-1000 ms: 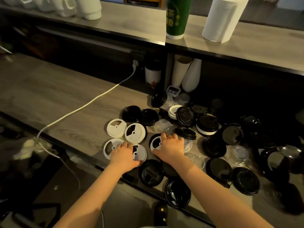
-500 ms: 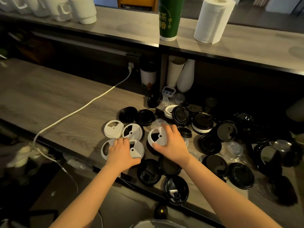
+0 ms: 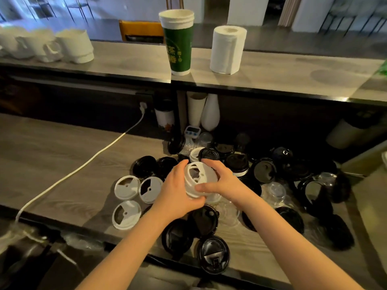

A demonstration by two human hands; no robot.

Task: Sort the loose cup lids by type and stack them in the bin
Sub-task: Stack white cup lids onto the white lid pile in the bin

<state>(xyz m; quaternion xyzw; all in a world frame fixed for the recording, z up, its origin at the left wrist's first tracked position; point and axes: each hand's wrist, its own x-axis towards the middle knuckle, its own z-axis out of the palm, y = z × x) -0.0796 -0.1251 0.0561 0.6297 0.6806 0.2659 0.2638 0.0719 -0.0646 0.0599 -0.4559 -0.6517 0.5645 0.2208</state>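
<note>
Above the wooden counter (image 3: 52,164) my left hand (image 3: 178,191) and my right hand (image 3: 224,183) together hold a small stack of white cup lids (image 3: 199,176), tilted with the top facing me. Three more white lids lie flat to the left: one (image 3: 126,187), one (image 3: 150,189) beside it, and one (image 3: 125,214) nearer the front edge. Several black lids (image 3: 213,254) and clear lids (image 3: 274,191) are scattered to the right and in front. No bin is in view.
A white cable (image 3: 88,164) runs from a wall plug across the counter's left part. On the raised shelf stand a green paper cup (image 3: 178,45), a paper towel roll (image 3: 227,49) and white mugs (image 3: 71,47). Cups, a vase and a small timer (image 3: 192,130) sit under the shelf.
Both hands lifted off the counter, each with a white lid, and came together in the middle; the lids now sit as one stack between them. My head tilted up.
</note>
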